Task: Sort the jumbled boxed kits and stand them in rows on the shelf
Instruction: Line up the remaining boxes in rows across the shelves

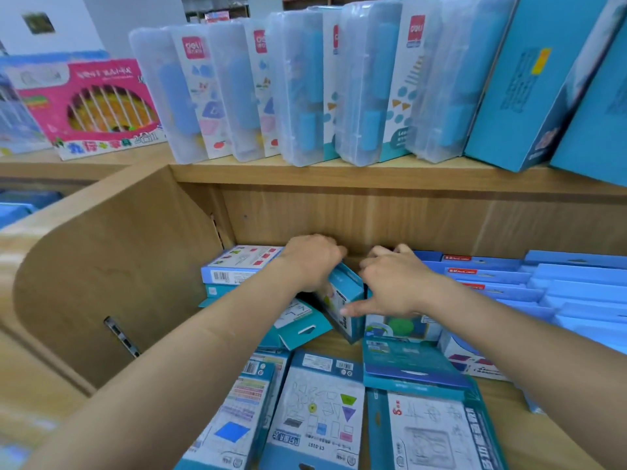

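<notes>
Where kits (pixel 319 412) crowd the shelf (pixel 373 215), the left hand (pixel 310 262) grips a box (pixel 346 293).

Teal kits (pixel 342 300); pink box (pixel 88 103); wood-grain shelf (pixel 339 215)

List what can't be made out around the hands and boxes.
Head view: fingertips of the left hand, hidden behind the tilted box it grips.
Head view: whether the right hand holds anything, covered by its own back.
Head view: flat boxes, cut off by the bottom edge.
</notes>
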`<act>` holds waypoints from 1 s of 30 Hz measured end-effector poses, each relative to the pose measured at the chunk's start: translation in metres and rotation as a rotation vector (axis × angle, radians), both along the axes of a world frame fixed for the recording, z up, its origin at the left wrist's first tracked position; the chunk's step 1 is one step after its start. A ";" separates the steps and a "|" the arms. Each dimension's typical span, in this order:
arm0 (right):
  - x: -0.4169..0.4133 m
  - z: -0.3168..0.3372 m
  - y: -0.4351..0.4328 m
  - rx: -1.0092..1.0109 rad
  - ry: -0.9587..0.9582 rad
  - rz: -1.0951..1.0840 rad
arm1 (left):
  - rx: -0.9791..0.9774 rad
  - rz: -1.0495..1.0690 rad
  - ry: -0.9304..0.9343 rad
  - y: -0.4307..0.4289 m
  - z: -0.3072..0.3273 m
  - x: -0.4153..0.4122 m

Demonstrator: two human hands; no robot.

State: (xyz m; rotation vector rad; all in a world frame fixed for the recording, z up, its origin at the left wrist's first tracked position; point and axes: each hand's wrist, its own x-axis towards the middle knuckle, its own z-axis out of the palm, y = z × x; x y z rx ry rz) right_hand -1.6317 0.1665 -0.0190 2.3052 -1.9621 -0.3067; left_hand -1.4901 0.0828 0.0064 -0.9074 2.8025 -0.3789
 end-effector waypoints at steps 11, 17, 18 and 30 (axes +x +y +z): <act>0.006 -0.011 -0.011 -0.160 -0.232 -0.090 | -0.108 0.276 0.163 0.024 -0.026 0.093; 0.011 -0.014 -0.007 -0.237 -0.352 -0.041 | -0.313 0.059 0.084 0.029 -0.040 0.109; 0.012 -0.013 -0.006 -0.232 -0.361 -0.032 | -0.341 0.024 0.090 0.028 -0.039 0.113; 0.015 -0.010 -0.009 -0.152 -0.343 -0.071 | -0.393 -0.277 0.010 0.020 -0.035 0.116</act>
